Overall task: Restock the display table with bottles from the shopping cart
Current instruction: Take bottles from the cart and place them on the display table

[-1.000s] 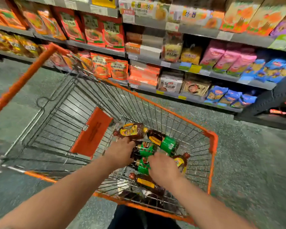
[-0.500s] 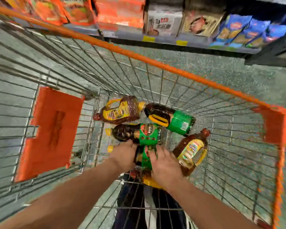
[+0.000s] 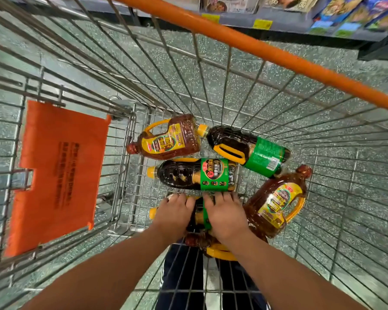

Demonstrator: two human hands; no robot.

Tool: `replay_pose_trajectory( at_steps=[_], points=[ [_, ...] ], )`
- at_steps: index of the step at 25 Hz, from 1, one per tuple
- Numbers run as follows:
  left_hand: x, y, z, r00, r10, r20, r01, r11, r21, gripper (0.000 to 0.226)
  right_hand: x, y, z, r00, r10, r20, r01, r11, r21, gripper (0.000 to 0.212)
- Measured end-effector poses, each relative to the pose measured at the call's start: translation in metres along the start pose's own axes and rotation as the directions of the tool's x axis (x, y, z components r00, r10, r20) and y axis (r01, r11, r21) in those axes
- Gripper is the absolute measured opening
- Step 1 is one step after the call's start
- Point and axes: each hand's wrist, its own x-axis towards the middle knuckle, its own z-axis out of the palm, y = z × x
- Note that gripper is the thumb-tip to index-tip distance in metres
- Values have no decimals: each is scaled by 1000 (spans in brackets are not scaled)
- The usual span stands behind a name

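Your left hand (image 3: 174,214) and right hand (image 3: 225,214) lie side by side, palms down, on a dark bottle with a green label (image 3: 199,217) lying on the floor of the shopping cart (image 3: 267,52). Your fingers curl over its far side; whether they have closed fully around it you cannot tell, since the hands hide most of it. Only its yellow cap pokes out to the left of your left hand.

Just beyond your fingertips lies a second green-label bottle (image 3: 193,175), dark liquid, yellow cap to the left; its label carries Chinese characters too small to read with certainty. Farther on, a third green-label bottle (image 3: 246,151) shows a yellow grip and a barcode patch. Left of it lies an amber jug with a yellow label (image 3: 168,139), yellow handle and brown cap. Another amber jug (image 3: 278,202) leans against your right wrist, cap pointing away. A yellow handle (image 3: 220,253) sticks out beneath your right forearm.

The orange child-seat flap (image 3: 58,173) at left bears blurred printed lines. The store shelf (image 3: 278,30) ahead carries yellow price tags and blurred packets.
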Motion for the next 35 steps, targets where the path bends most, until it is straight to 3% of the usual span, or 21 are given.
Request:
replay_pose_trajectory(
  at_steps=[6, 10, 12, 15, 17, 20, 26, 30, 32, 34, 35],
  points=[
    [-19, 5, -24, 989, 50, -141, -41, 997, 65, 71, -10, 0, -25, 998, 16, 59, -15, 1000, -18, 70],
    [-45, 9, -62, 965, 180, -189, -156, 978, 140, 63, -37, 2, -54, 987, 85, 135, -88, 996, 19, 82],
    [-66, 9, -86, 901, 356, -246, -300, 924, 238, 54, -53, 4, -85, 969, 95, 229, -115, 991, 75, 79],
    [-99, 11, -119, 752, 588, -298, -439, 784, 440, 38, -70, 8, -141, 924, -13, 383, -67, 978, 197, 43],
    [-125, 14, -138, 681, 656, -327, -464, 731, 500, 31, -85, 9, -168, 948, -45, 314, -42, 964, 264, 30],
    [-165, 16, -161, 628, 695, -350, -417, 680, 603, 27, -112, 10, -186, 987, -103, 126, 54, 939, 341, 28],
    [-257, 37, -206, 550, 706, -447, -300, 666, 683, 19, -184, -5, -241, 956, -189, -224, 282, 807, 519, 54],
    [-342, 71, -233, 455, 616, -643, -102, 753, 650, 25, -239, -7, -276, 855, -258, -450, 457, 787, 416, 20],
    [-376, 84, -237, 396, 488, -777, 32, 839, 543, 25, -265, -5, -291, 766, -325, -554, 513, 829, 223, 13],
    [-417, 95, -241, 344, 148, -927, 158, 964, 213, 66, -293, -4, -302, 667, -431, -608, 537, 844, -8, 22],
    [-439, 100, -245, 327, -79, -942, 196, 980, -14, 81, -306, -4, -306, 623, -486, -613, 544, 832, -106, 26]
  ],
)
